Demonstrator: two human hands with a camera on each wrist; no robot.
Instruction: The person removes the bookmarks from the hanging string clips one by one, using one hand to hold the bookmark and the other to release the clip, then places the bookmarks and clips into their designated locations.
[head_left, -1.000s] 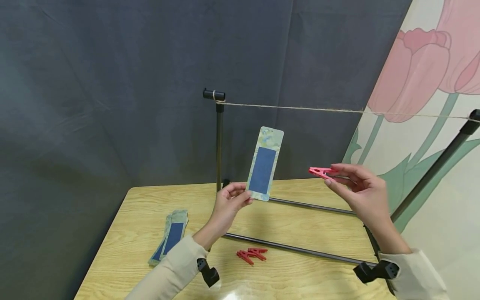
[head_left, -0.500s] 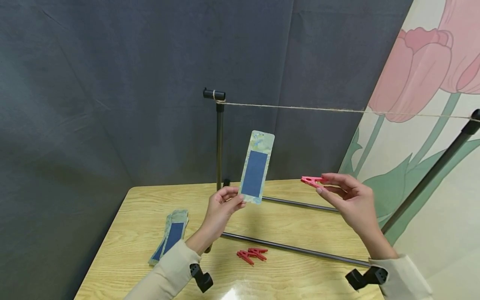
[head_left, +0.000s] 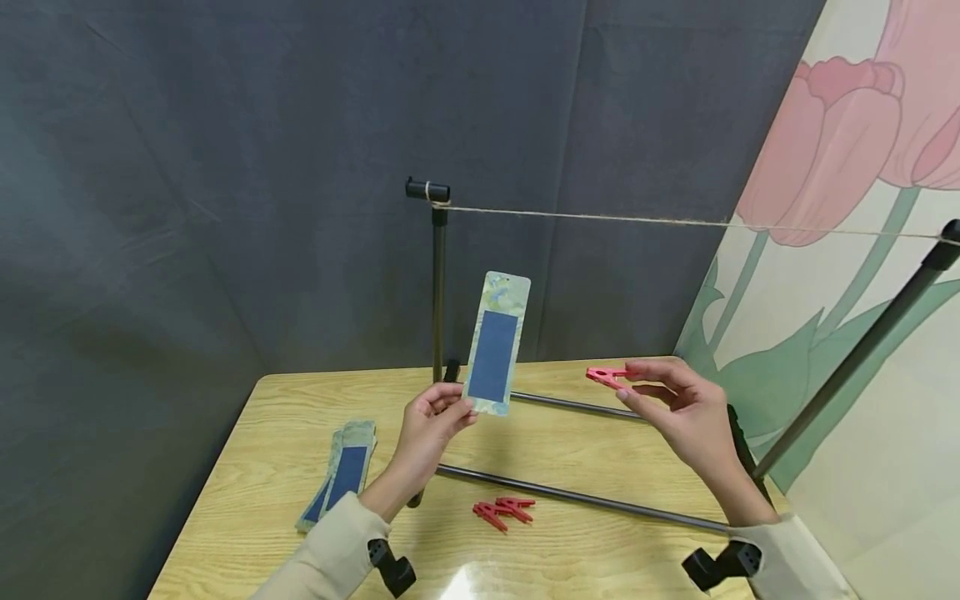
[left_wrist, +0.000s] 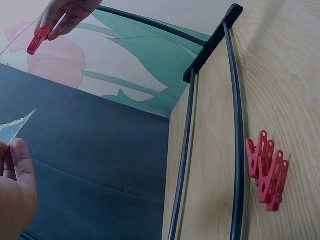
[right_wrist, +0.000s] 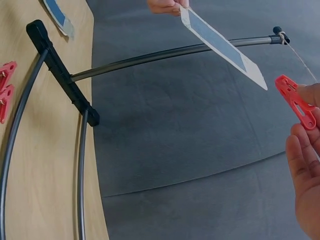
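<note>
My left hand (head_left: 431, 429) pinches the bottom edge of a bookmark (head_left: 496, 343), a tall card with a blue panel and a pale green floral border. The card stands nearly upright, tilted a little right, below the string (head_left: 615, 218). A small hole shows near its top. To the right, my right hand (head_left: 686, 412) pinches a red clothespin (head_left: 607, 377) by its handle ends between thumb and fingers, its nose pointing left toward the card. In the right wrist view the same clothespin (right_wrist: 295, 101) sits apart from the bookmark (right_wrist: 222, 46).
The string runs between two black posts, the left post (head_left: 439, 292) and the right post (head_left: 855, 350). Black base bars (head_left: 577, 497) cross the wooden table (head_left: 247, 467). Red clothespins (head_left: 504, 511) lie in front. Several bookmarks (head_left: 341, 475) lie stacked at left.
Both hands have moved left and slightly down, carrying the bookmark and the clothespin along. The grips look the same. The stacked bookmarks and the clothespins on the table have stayed put.
</note>
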